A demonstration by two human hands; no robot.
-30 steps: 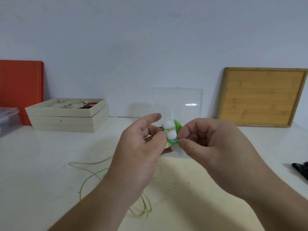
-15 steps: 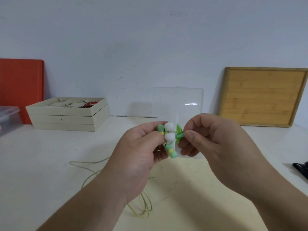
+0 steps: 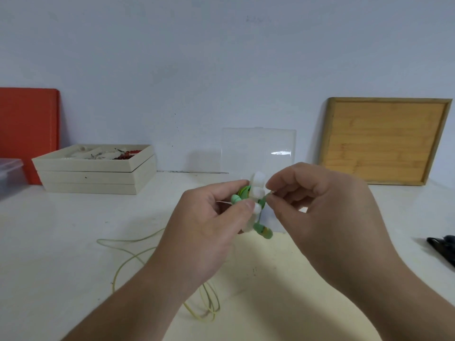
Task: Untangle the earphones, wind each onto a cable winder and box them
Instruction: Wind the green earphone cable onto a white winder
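I hold a white cable winder (image 3: 257, 193) in the air above the table, with green earphone cable wound on it. My left hand (image 3: 211, 227) grips the winder from the left, thumb on its front. My right hand (image 3: 317, 207) pinches the green cable at the winder's right side. A green earbud (image 3: 264, 231) hangs below the winder, and another earbud (image 3: 236, 198) sticks out by my left fingers. A yellow earphone cable (image 3: 128, 262) lies loose on the table below my left arm. A clear plastic box (image 3: 258, 151) stands open behind my hands.
Stacked beige trays (image 3: 96, 173) with small items sit at the back left, beside a red board (image 3: 27, 129) and a clear bin (image 3: 9, 178). A wooden board (image 3: 384, 141) leans on the wall at the right. A black object (image 3: 443, 247) lies at the right edge.
The winder has turned in my hands and an earbud now hangs out below it. My right hand shifted from the winder's lower side to pinching the cable at its right.
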